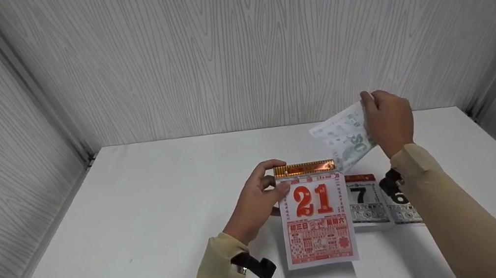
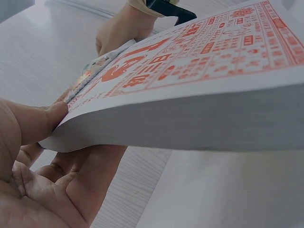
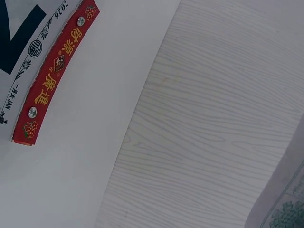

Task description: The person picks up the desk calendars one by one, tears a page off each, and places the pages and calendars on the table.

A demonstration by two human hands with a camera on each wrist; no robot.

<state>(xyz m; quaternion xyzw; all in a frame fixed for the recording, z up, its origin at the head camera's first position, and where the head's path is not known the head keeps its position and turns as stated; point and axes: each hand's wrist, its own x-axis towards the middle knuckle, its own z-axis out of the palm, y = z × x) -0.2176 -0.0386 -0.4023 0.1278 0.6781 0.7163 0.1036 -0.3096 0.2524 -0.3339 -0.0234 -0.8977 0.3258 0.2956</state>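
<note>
A thick tear-off calendar [image 1: 320,239] with a gold-red top strip [image 1: 307,168] shows a red 21. My left hand [image 1: 257,197] grips its upper left side, thumb on the front page; the left wrist view shows the fingers [image 2: 88,175] beneath the thick pad. Up and to the right, my right hand [image 1: 389,121] pinches a thin calendar sheet [image 1: 344,131] with green print. The sheet hangs tilted, its lower end beside the strip's right end. In the right wrist view only a corner of this sheet [image 3: 285,209] shows; the hand itself is out of that frame.
Behind the held calendar, on the white table [image 1: 140,215], lies a calendar with a black 7 [image 1: 361,198] and a red top strip [image 3: 56,71]. Beside it another with a 6 [image 1: 406,208] is partly covered by my right forearm. Wood-grain panels [image 1: 233,47] enclose the table.
</note>
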